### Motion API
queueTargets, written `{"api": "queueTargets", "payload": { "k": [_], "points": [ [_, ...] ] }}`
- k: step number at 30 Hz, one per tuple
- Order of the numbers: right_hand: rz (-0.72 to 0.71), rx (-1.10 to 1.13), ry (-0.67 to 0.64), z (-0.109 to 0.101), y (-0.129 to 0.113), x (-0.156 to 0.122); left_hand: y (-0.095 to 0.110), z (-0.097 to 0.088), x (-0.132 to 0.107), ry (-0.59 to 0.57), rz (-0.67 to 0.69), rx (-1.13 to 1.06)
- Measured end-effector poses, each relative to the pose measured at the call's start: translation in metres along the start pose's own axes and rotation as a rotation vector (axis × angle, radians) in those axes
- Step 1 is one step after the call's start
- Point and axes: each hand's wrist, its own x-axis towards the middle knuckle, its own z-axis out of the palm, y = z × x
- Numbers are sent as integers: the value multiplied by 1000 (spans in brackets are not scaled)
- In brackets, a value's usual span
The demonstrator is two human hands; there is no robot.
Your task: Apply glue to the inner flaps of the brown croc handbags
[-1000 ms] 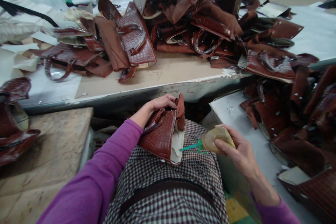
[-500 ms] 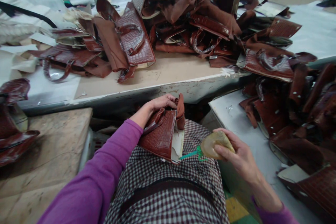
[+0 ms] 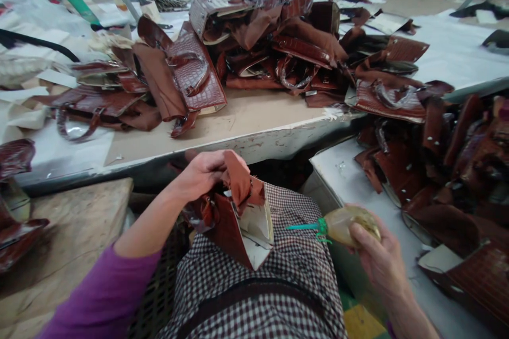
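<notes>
On my lap, over the checked apron (image 3: 294, 275), rests a brown crocodile-patterned handbag (image 3: 225, 228), tilted so its pale open side faces right. My left hand (image 3: 204, 172) is closed on the bag's brown fabric lining (image 3: 236, 175) at the top; some fingertips are hidden behind the cloth. In my right hand (image 3: 376, 246) I grip a yellowish squeeze bottle (image 3: 345, 225), which looks like a glue bottle. Its thin teal nozzle (image 3: 302, 226) points left toward the bag, apart from it, with green string tied round the neck.
Brown handbags (image 3: 254, 58) lie heaped on the workbench (image 3: 222, 122) ahead. More bags (image 3: 449, 180) crowd the white side table (image 3: 338, 169) at right. A worn board (image 3: 79, 233) stands at left with part of a bag on it. A green bottle (image 3: 75, 0) is at the far left.
My left hand has moved left and drawn the lining up, and the handbag has turned, its open side showing more. My right hand has pulled the bottle away to the right.
</notes>
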Motion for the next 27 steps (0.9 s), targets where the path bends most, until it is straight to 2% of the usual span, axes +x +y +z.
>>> {"api": "queueTargets", "payload": {
  "k": [2,5,9,14,18,22,27],
  "points": [
    [-4,-87,-6,-5,6,-3,-4,11,-21,83,11,56],
    [-14,-214,-32,-8,12,-8,-13,29,-48,157,-51,51],
    [-42,-351,-54,-1,13,-11,-14,44,-66,206,-79,-24],
    [-93,-461,-105,14,23,-9,-7,53,-75,230,-94,-34],
    [-141,-543,-81,21,33,-4,-10,56,-82,236,-117,-34],
    [-160,-593,-50,17,34,-2,-10,58,-85,251,-151,-32],
    [-53,-491,-45,10,29,-5,6,62,-79,382,-184,-123]
  ]
}}
